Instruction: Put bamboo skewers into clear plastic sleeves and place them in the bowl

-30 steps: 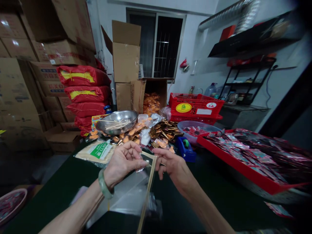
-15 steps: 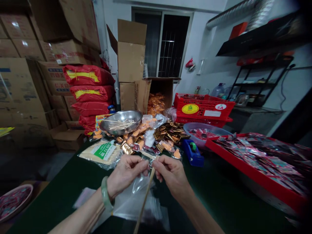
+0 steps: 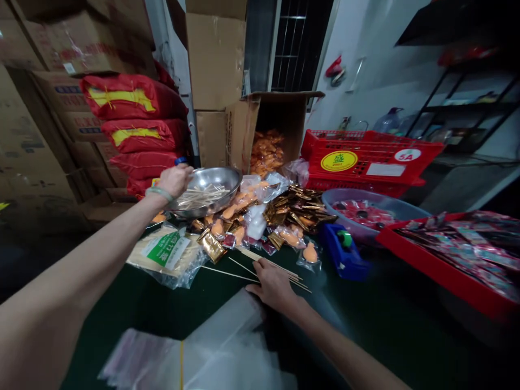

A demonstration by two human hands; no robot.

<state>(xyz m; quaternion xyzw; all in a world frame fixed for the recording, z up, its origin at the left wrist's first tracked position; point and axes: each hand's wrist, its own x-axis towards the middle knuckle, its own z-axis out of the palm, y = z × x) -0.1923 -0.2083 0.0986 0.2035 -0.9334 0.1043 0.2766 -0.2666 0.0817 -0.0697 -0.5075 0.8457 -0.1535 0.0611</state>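
Observation:
My left hand (image 3: 174,180), with a pale green bangle at its wrist, is at the left rim of a metal bowl (image 3: 229,184) that holds thin pale sticks (image 3: 199,197). Its fingers are curled together; what is in them, if anything, is hidden. My right hand (image 3: 274,283) is low over the table, fingers bent around a loose bunch of thin bamboo skewers (image 3: 248,253). Their ends fan out on both sides of the hand. Clear plastic bags (image 3: 227,346) with a yellow band lie in front of it. A packet of skewers with a green label (image 3: 164,249) is to the left.
Orange gourd-shaped pieces in clear wrappers (image 3: 310,253) and gold sachets (image 3: 212,246) are heaped behind. Rightward stand a blue tape dispenser (image 3: 345,254), a plastic basin (image 3: 400,208), a red tray of packets (image 3: 422,260) and a red basket (image 3: 374,157). An open carton (image 3: 239,130) stands at the back.
My hands have parted from their pinch on the stick bundle over the plastic bags. The left has reached forward to the bowl; the right has lowered onto the skewers. The view has shifted closer.

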